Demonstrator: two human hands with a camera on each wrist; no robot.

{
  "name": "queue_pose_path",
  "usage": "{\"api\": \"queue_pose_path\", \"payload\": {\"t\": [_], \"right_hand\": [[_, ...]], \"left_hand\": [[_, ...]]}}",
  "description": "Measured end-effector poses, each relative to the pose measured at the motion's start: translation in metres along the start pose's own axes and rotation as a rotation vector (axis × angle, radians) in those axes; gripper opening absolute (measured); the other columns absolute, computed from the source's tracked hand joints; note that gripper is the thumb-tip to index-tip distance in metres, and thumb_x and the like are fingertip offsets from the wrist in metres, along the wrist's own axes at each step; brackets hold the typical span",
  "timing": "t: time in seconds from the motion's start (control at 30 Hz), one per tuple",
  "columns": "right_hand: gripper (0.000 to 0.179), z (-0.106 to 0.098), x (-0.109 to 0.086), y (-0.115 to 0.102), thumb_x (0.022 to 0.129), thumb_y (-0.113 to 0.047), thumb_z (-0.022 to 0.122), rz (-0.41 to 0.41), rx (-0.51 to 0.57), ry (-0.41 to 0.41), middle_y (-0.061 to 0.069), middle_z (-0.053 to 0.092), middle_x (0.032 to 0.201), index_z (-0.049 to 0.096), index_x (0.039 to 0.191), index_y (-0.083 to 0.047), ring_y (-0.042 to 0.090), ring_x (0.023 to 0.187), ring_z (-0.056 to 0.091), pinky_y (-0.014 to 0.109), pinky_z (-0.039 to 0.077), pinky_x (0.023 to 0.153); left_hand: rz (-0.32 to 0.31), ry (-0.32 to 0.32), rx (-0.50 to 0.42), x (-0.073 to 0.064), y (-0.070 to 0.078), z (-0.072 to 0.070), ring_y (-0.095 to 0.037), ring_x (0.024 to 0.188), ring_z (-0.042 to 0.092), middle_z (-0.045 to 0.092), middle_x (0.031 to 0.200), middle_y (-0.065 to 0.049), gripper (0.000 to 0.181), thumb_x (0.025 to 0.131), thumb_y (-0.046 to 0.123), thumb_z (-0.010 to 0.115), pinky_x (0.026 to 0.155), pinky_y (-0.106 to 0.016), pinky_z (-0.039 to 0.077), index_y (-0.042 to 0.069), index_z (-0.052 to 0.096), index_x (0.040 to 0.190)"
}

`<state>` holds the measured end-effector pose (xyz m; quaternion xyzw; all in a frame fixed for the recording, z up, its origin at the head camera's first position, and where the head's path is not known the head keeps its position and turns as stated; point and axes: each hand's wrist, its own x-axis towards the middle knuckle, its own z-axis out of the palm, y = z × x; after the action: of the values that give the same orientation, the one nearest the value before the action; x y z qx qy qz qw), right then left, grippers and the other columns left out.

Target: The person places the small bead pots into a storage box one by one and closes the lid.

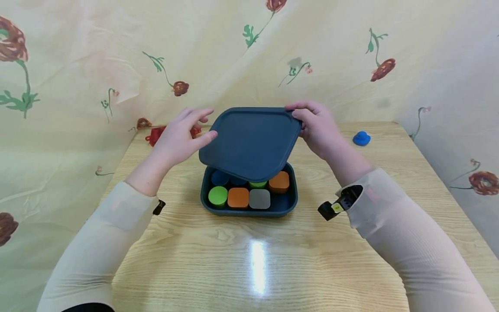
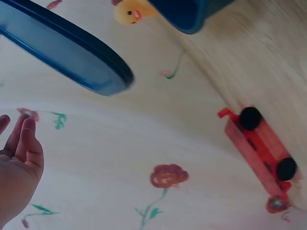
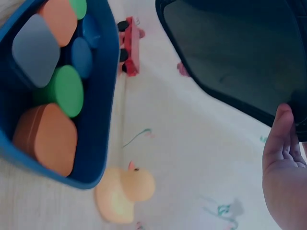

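Note:
My right hand (image 1: 317,128) pinches the upper right corner of a dark blue lid (image 1: 251,141), holding it tilted above a dark blue box (image 1: 288,203). My left hand (image 1: 177,134) is raised just left of the lid, thumb and fingers apart, holding nothing. Inside the box sit several small pots or blocks: a round green one (image 1: 218,196), a square orange one (image 1: 238,197) and a square grey one (image 1: 259,199) in front. Behind them are another orange one (image 3: 57,139), another green one (image 3: 69,91) and round blue ones (image 3: 82,57). In the head view, the lid partly covers that back row.
A red toy wagon (image 2: 256,148) with black wheels stands by the wall, partly behind my left hand in the head view. A yellow toy duck (image 3: 124,191) is behind the box, hidden by the lid from above. A blue toy duck (image 1: 361,138) sits at the back right.

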<state>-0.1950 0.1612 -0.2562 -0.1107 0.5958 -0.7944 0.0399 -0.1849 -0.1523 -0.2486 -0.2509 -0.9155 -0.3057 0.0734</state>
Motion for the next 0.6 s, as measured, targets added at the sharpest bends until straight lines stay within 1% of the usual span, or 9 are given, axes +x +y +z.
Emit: {"api": "queue_pose_path", "payload": {"t": [0.17,0.3,0.37,0.43,0.5,0.6], "right_hand": [[0.024,-0.015,-0.001,0.006,0.096,-0.003,0.046,0.011,0.003,0.002,0.010,0.061,0.098,0.068,0.104,0.001,0.014,0.065,0.063,0.022,0.051,0.059],[0.027,-0.025,-0.001,0.012,0.098,-0.005,0.042,0.029,0.010,0.017,0.010,0.064,0.098,0.068,0.106,0.000,0.015,0.069,0.066,0.023,0.052,0.058],[0.028,-0.030,0.000,0.015,0.098,-0.006,0.042,0.039,0.008,0.031,0.010,0.064,0.099,0.067,0.109,0.000,0.015,0.069,0.067,0.023,0.052,0.057],[0.029,-0.034,0.000,0.019,0.099,-0.007,0.041,0.049,0.014,0.043,0.010,0.063,0.103,0.066,0.112,0.001,0.016,0.070,0.067,0.023,0.052,0.057],[0.029,-0.038,0.000,0.023,0.099,-0.008,0.041,0.066,0.026,0.051,0.010,0.062,0.109,0.066,0.113,-0.001,0.016,0.074,0.068,0.024,0.054,0.061],[0.029,-0.042,0.000,0.029,0.099,-0.010,0.041,0.102,0.050,0.064,0.009,0.058,0.118,0.067,0.112,-0.004,0.018,0.082,0.068,0.027,0.054,0.068]], "left_hand": [[-0.079,-0.066,0.001,0.003,-0.021,0.005,-0.027,0.106,0.048,0.049,0.127,-0.012,0.061,0.090,0.040,0.061,0.088,-0.046,0.042,0.016,0.042,0.143],[-0.159,-0.129,-0.026,0.006,-0.038,0.012,-0.029,0.113,0.047,0.045,0.130,-0.013,0.064,0.091,0.043,0.059,0.093,-0.048,0.040,0.017,0.038,0.145],[-0.189,-0.159,-0.040,0.007,-0.046,0.016,-0.029,0.116,0.047,0.044,0.131,-0.013,0.065,0.091,0.045,0.058,0.095,-0.048,0.039,0.018,0.036,0.146],[-0.213,-0.188,-0.059,0.007,-0.052,0.020,-0.029,0.117,0.047,0.044,0.133,-0.013,0.065,0.091,0.047,0.056,0.095,-0.048,0.039,0.021,0.035,0.147],[-0.238,-0.209,-0.090,0.007,-0.056,0.024,-0.028,0.118,0.047,0.044,0.135,-0.013,0.064,0.091,0.048,0.056,0.094,-0.048,0.040,0.023,0.035,0.147],[-0.269,-0.220,-0.160,0.006,-0.058,0.031,-0.026,0.117,0.050,0.048,0.134,-0.012,0.063,0.091,0.047,0.056,0.093,-0.047,0.042,0.026,0.036,0.146]]}}
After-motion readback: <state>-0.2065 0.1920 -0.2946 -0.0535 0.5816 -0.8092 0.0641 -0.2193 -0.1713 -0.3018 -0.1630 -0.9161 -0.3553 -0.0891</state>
